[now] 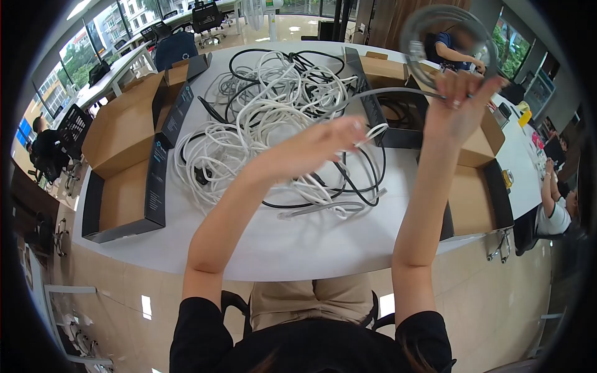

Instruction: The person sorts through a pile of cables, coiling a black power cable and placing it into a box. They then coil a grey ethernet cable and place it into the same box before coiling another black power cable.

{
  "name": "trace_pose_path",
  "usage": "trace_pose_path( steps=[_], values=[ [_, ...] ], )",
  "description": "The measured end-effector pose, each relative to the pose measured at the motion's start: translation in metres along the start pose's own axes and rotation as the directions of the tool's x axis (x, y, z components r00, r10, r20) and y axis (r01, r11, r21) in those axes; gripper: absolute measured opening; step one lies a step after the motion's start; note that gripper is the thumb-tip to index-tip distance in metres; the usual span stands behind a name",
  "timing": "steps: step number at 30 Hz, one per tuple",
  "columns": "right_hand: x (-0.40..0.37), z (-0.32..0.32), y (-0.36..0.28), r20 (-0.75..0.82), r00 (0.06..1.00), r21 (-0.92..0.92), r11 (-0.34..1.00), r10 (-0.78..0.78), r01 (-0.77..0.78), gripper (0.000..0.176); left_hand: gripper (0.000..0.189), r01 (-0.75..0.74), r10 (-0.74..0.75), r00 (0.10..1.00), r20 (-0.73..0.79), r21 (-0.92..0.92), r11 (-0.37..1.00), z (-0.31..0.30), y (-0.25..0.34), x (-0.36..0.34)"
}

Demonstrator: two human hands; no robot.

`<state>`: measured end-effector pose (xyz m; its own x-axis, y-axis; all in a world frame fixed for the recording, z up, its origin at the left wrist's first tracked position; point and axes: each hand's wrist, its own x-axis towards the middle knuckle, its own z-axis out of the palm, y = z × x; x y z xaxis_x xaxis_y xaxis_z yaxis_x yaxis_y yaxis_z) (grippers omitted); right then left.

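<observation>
My right hand [459,105] is raised at the upper right, its fingers closed on a coiled grey cable [413,37]. The coil is blurred by motion. From it, a grey strand runs left into a tangled heap of white, grey and black cables [267,124] on the table. My left hand [320,148] hovers over the right part of the heap, slightly blurred, fingers stretched out and apart. Close to its fingertips is a loop of white cable [377,130]. Below it, a short grey cable end with a clear plug [286,215] lies on the tabletop.
Opened black-and-brown cardboard boxes stand on the white table [280,248]: a left box [127,199], a right box [476,199], and a back box [398,118] holding dark cable. A yellow tape measure [508,179] lies at right. Other people sit around the room.
</observation>
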<state>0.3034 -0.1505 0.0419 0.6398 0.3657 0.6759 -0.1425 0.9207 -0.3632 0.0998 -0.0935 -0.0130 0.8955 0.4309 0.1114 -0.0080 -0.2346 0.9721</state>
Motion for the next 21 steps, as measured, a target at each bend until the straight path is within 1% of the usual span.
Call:
trace_pose_path(
  steps=[1, 2, 4, 5, 7, 8, 10, 11, 12, 13, 14, 15, 17, 19, 20, 21],
  values=[
    [0.005, -0.006, -0.008, 0.007, 0.999, -0.006, 0.999, -0.044, 0.044, 0.050, 0.064, 0.022, -0.027, 0.997, -0.072, -0.076, 0.997, -0.001, -0.006, 0.006],
    [0.008, -0.010, -0.016, 0.002, 0.997, -0.024, 0.996, -0.083, 0.083, 0.050, 0.069, -0.020, -0.003, 0.986, -0.167, -0.137, 0.990, -0.007, -0.006, 0.009],
    [0.015, -0.018, -0.037, -0.008, 0.986, -0.058, 0.984, -0.166, 0.166, 0.049, 0.071, -0.184, 0.112, 0.953, -0.280, -0.245, 0.952, -0.024, -0.006, 0.012],
    [0.020, -0.026, -0.050, -0.017, 0.980, -0.037, 0.980, -0.198, 0.197, 0.049, 0.072, -0.264, 0.161, 0.927, -0.338, -0.286, 0.921, -0.033, -0.006, 0.012],
    [0.028, -0.043, -0.071, -0.078, 0.962, 0.002, 0.965, -0.263, 0.264, 0.049, 0.071, -0.320, 0.215, 0.918, -0.334, -0.302, 0.898, -0.047, -0.002, 0.005],
    [0.031, -0.051, -0.079, -0.026, 0.960, -0.005, 0.961, -0.278, 0.278, 0.050, 0.071, -0.347, 0.240, 0.911, -0.335, -0.309, 0.886, -0.051, 0.001, 0.002],
    [0.034, -0.068, -0.095, 0.075, 0.950, -0.019, 0.952, -0.303, 0.305, 0.051, 0.070, -0.394, 0.277, 0.867, -0.414, -0.229, 0.890, -0.054, 0.003, 0.001],
    [0.035, -0.074, -0.102, 0.079, 0.948, -0.008, 0.950, -0.310, 0.311, 0.051, 0.070, -0.413, 0.294, 0.841, -0.453, -0.189, 0.891, -0.054, 0.004, -0.001],
    [0.037, -0.078, -0.109, 0.084, 0.944, 0.006, 0.947, -0.320, 0.320, 0.051, 0.069, -0.432, 0.319, 0.829, -0.459, -0.165, 0.887, -0.053, 0.008, -0.004],
    [0.039, -0.085, -0.116, 0.086, 0.940, 0.023, 0.944, -0.331, 0.330, 0.051, 0.069, -0.446, 0.310, 0.820, -0.481, -0.197, 0.873, -0.055, 0.013, -0.006],
    [0.044, -0.099, -0.128, 0.111, 0.947, 0.106, 0.951, -0.302, 0.291, 0.053, 0.069, -0.458, 0.301, 0.812, -0.500, -0.227, 0.859, -0.059, 0.017, -0.007],
    [0.050, -0.119, -0.142, 0.100, 0.959, 0.231, 0.944, -0.265, 0.237, 0.055, 0.070, -0.472, 0.292, 0.803, -0.519, -0.256, 0.844, -0.064, 0.020, -0.008],
    [0.050, -0.135, -0.160, 0.115, 0.959, 0.331, 0.920, -0.259, 0.209, 0.057, 0.064, -0.505, 0.310, 0.766, -0.563, -0.229, 0.832, -0.079, 0.023, -0.004],
    [0.045, -0.136, -0.165, 0.179, 0.938, 0.372, 0.903, -0.298, 0.216, 0.058, 0.061, -0.531, 0.317, 0.723, -0.613, -0.200, 0.824, -0.089, 0.032, 0.000],
    [0.045, -0.140, -0.168, 0.154, 0.948, 0.377, 0.903, -0.278, 0.203, 0.059, 0.051, -0.529, 0.317, 0.703, -0.636, -0.171, 0.831, -0.091, 0.038, 0.004],
    [0.045, -0.139, -0.168, 0.136, 0.947, 0.374, 0.900, -0.291, 0.223, 0.059, 0.046, -0.560, 0.263, 0.712, -0.651, -0.299, 0.773, -0.094, 0.049, 0.008]
  ],
)
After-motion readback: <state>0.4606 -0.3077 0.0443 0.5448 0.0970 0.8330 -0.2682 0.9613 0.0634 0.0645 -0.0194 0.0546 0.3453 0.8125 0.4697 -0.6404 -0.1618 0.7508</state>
